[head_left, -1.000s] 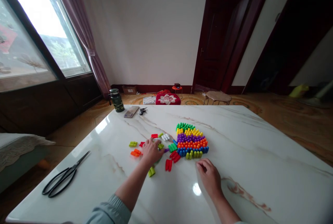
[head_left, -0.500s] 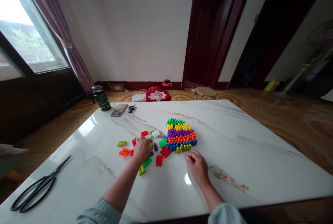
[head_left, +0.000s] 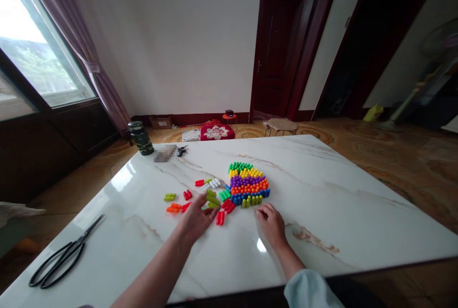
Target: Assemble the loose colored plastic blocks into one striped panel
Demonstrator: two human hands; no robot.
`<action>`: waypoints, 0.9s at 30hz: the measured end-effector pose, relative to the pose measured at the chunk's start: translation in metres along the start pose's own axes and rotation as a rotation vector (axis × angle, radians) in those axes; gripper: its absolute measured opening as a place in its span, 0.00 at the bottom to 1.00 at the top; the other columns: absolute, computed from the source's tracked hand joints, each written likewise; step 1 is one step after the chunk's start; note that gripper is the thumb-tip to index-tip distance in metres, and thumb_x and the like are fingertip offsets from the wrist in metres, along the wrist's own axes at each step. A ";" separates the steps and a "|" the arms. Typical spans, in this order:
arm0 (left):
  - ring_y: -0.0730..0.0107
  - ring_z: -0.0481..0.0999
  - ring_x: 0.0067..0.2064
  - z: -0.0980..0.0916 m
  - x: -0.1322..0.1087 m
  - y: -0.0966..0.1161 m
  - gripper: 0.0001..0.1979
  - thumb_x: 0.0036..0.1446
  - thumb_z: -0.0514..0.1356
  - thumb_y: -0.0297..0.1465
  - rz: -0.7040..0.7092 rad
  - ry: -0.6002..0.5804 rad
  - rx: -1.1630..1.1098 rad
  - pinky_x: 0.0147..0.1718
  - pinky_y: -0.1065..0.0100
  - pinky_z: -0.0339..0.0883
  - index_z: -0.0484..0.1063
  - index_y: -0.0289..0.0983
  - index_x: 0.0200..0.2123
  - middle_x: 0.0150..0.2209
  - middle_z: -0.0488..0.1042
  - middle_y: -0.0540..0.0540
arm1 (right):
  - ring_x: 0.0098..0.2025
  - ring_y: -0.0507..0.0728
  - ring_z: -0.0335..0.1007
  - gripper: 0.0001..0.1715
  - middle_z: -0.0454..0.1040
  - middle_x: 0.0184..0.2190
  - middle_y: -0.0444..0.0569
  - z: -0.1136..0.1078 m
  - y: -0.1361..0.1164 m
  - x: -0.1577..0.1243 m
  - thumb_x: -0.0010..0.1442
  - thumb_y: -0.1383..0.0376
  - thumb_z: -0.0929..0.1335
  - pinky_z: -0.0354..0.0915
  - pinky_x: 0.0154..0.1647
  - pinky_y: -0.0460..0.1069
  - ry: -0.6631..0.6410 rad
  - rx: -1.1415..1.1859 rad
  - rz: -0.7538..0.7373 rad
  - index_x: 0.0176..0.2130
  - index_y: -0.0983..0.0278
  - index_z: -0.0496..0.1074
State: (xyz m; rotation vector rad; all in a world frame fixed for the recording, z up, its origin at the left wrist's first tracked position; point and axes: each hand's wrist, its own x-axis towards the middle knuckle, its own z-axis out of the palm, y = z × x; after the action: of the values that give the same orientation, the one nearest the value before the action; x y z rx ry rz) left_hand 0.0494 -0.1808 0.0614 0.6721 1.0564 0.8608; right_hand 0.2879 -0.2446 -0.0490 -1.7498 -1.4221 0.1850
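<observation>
My left hand (head_left: 197,217) is closed, thumb and fingers holding yellow-green plastic pieces (head_left: 213,199) above the loose pile. Curled on the white tabletop, my right hand (head_left: 271,222) is closed just in front of the block; anything inside its fingers is hidden. Round-topped pegs stand packed in coloured bands as a block (head_left: 249,185): green at the back, then yellow, purple, orange and blue. A short olive-green row (head_left: 252,201) stands at its front. Red pieces (head_left: 220,218) and green pieces (head_left: 225,195) lie between my left hand and the block.
Black-handled scissors (head_left: 67,254) lie at the left on the marble-patterned table (head_left: 343,207). Toward the far left corner are a camouflage bottle (head_left: 141,139), a pixelated phone (head_left: 165,153) and keys (head_left: 182,151). A round stool (head_left: 282,125) stands beyond the far edge.
My left hand has lifted from the loose pile and turned, now with yellow-green pieces in its fingers, slightly nearer the block. My right hand has hardly moved.
</observation>
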 end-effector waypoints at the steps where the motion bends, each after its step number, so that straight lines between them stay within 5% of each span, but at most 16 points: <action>1: 0.68 0.77 0.37 0.003 -0.012 -0.006 0.13 0.63 0.51 0.39 -0.049 -0.023 -0.101 0.39 0.67 0.73 0.69 0.36 0.39 0.36 0.76 0.42 | 0.33 0.55 0.69 0.14 0.74 0.31 0.48 0.000 0.000 0.000 0.58 0.63 0.61 0.62 0.36 0.47 -0.003 0.002 -0.001 0.28 0.62 0.73; 5: 0.68 0.78 0.33 0.007 -0.039 -0.030 0.16 0.63 0.51 0.40 -0.213 -0.121 -0.367 0.26 0.73 0.71 0.67 0.32 0.41 0.35 0.76 0.38 | 0.34 0.55 0.69 0.15 0.74 0.31 0.49 -0.002 0.002 0.002 0.58 0.61 0.61 0.62 0.37 0.48 -0.015 0.020 -0.001 0.27 0.63 0.73; 9: 0.74 0.73 0.22 0.016 -0.031 -0.043 0.16 0.64 0.50 0.39 -0.250 -0.013 -0.368 0.18 0.77 0.65 0.67 0.31 0.38 0.28 0.76 0.40 | 0.33 0.57 0.70 0.16 0.75 0.31 0.51 -0.002 -0.014 0.001 0.56 0.56 0.64 0.64 0.37 0.50 -0.021 0.149 0.077 0.29 0.64 0.75; 13: 0.75 0.73 0.22 0.028 -0.016 -0.051 0.16 0.66 0.49 0.36 -0.185 0.034 -0.398 0.20 0.76 0.67 0.67 0.30 0.34 0.25 0.75 0.42 | 0.32 0.58 0.71 0.25 0.77 0.33 0.53 0.002 -0.062 -0.012 0.57 0.48 0.64 0.67 0.36 0.50 -0.100 0.490 0.246 0.36 0.66 0.75; 17: 0.73 0.76 0.27 0.027 -0.009 -0.061 0.13 0.66 0.50 0.31 -0.078 0.024 -0.487 0.27 0.72 0.71 0.69 0.29 0.35 0.28 0.75 0.42 | 0.32 0.57 0.72 0.26 0.77 0.38 0.54 0.008 -0.102 -0.023 0.52 0.49 0.69 0.67 0.32 0.49 -0.228 0.583 0.245 0.41 0.66 0.75; 22: 0.70 0.76 0.29 0.021 -0.009 -0.073 0.08 0.62 0.55 0.27 0.005 -0.008 -0.477 0.30 0.70 0.72 0.71 0.30 0.34 0.29 0.76 0.42 | 0.34 0.59 0.73 0.24 0.78 0.36 0.54 0.013 -0.107 -0.027 0.51 0.52 0.71 0.69 0.34 0.50 -0.162 0.585 0.284 0.41 0.67 0.75; 27: 0.72 0.74 0.27 0.023 -0.015 -0.075 0.14 0.52 0.65 0.37 0.059 -0.093 -0.355 0.26 0.71 0.69 0.71 0.32 0.34 0.30 0.75 0.44 | 0.29 0.57 0.71 0.25 0.77 0.29 0.52 0.009 -0.104 -0.033 0.50 0.52 0.71 0.69 0.29 0.49 -0.179 0.720 0.385 0.41 0.68 0.74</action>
State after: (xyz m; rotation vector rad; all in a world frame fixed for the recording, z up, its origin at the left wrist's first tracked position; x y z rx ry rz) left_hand 0.0880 -0.2337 0.0157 0.4401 0.7769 1.0277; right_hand 0.1949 -0.2692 0.0032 -1.3864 -0.9393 0.9546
